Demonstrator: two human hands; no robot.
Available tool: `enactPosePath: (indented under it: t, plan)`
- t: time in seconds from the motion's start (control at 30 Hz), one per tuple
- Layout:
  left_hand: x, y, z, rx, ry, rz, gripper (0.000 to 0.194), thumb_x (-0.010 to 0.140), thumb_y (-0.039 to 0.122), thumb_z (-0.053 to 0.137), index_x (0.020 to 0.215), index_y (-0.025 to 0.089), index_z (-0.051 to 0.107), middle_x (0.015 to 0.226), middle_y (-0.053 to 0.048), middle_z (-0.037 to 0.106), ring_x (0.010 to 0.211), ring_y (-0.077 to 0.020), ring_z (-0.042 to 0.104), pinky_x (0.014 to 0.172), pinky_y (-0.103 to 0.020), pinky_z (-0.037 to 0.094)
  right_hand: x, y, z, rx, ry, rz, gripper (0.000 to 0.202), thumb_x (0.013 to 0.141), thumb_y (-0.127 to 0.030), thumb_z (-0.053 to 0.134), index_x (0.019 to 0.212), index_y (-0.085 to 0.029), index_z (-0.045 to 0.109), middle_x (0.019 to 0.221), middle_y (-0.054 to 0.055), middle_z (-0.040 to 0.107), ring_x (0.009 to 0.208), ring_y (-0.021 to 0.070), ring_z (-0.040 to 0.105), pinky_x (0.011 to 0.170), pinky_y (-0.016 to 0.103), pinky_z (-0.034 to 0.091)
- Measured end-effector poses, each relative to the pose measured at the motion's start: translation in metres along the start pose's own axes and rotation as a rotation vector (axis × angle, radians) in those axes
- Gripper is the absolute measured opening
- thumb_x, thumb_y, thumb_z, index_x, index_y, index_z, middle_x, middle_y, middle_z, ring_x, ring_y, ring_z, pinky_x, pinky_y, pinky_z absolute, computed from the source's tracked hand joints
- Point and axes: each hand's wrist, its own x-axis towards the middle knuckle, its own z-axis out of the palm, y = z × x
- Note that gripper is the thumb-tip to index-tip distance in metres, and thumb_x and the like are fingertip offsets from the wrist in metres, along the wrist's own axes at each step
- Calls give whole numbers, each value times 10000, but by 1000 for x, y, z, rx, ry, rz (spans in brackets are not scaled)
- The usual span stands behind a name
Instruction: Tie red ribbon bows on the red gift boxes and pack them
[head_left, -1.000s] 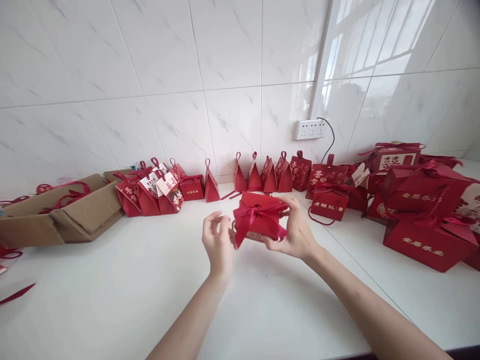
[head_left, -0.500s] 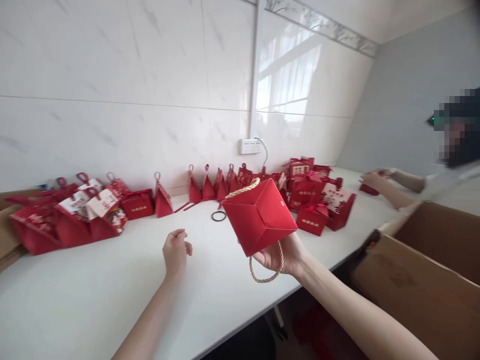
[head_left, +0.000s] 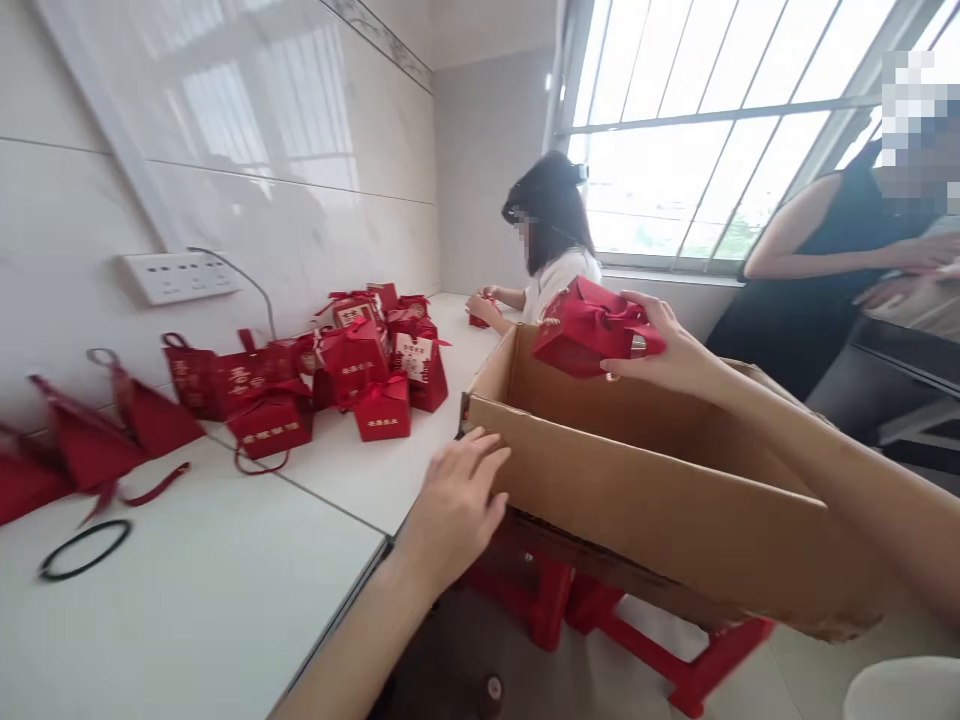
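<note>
A red gift box with a ribbon bow is gripped from its right side by my right hand, above the open cardboard box. Bits of its gold cord show at its edges. My left hand has its fingers spread at the near left corner of the cardboard box, beside the table edge, and holds nothing. What lies at the bottom of the cardboard box is hidden.
Several red gift boxes stand on the white table by the wall, with a black ring in front. Red stools are under the cardboard box. One person sits beyond it; another is at right.
The view has turned right. My right hand has carried the red gift box from over the table to above the cardboard box. My left hand has moved to that box's corner, its fingers now spread.
</note>
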Motion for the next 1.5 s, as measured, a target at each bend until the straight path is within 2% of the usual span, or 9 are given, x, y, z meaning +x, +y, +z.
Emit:
enactPosePath:
  t: [0.1,0.2,0.37,0.57,0.8,1.03,1.2,1.33,1.5]
  plan:
    - [44,26,47,40,-55,99,565,828,312,580,1340,159,395,1368,-96,492,1330,-245,367,1069,-439,323,8,51,-14,-360,-152,140,880,646,-402,709,1375,-163,276,1273,168,356,1037,291,555,926,413,461]
    - [59,39,88,38,-46,37,681,774,375,656,1355,171,366,1331,-101,525,1325,-258,372,1077,-476,267,15,102,-10,-472,-341,215,775,649,-414,694,1306,-181,358,1213,138,416,989,280,571,879,375,479]
    - [53,50,135,-28,175,-153,294,825,185,594,1113,196,541,1072,-66,665,1155,-243,529,1061,-460,199,20,183,13,-620,-565,338,753,631,-388,704,1273,-198,359,1179,118,428,913,251,600,785,333,497]
    - [45,54,141,-48,294,-127,196,865,171,529,1055,160,578,980,-80,670,1081,-230,546,1026,-434,245,-8,254,28,-697,-733,413,794,589,-312,734,1273,-142,369,1187,161,430,901,299,621,733,366,489]
    - [23,55,133,23,366,-41,225,745,107,685,955,122,608,849,-85,640,959,-222,554,999,-437,297,-72,306,27,-705,-910,469,822,493,-91,739,1247,-142,418,1249,194,413,945,323,621,787,383,481]
    - [18,52,133,74,366,4,289,679,67,730,930,119,597,837,-87,610,915,-223,558,973,-431,335,-125,317,30,-640,-934,509,838,417,-161,792,1183,-129,451,1176,179,494,1085,367,550,866,397,459]
    - [19,55,132,60,343,-35,270,726,101,700,970,135,588,866,-82,617,968,-220,557,977,-421,329,-110,310,39,-566,-812,460,692,540,-256,762,1156,-140,469,1136,164,515,1040,339,572,878,398,452]
    - [20,60,132,22,337,-79,211,784,120,643,985,146,586,881,-78,623,1017,-216,551,975,-410,322,-68,289,79,-453,-649,378,735,613,-298,733,1238,-117,390,1204,182,455,1072,316,553,901,379,448]
    - [22,64,132,0,319,-125,183,831,114,575,1007,163,588,914,-77,637,1033,-209,551,964,-409,314,-4,230,163,-256,-588,225,855,613,-422,753,1295,-148,316,1266,157,415,1104,271,539,927,344,444]
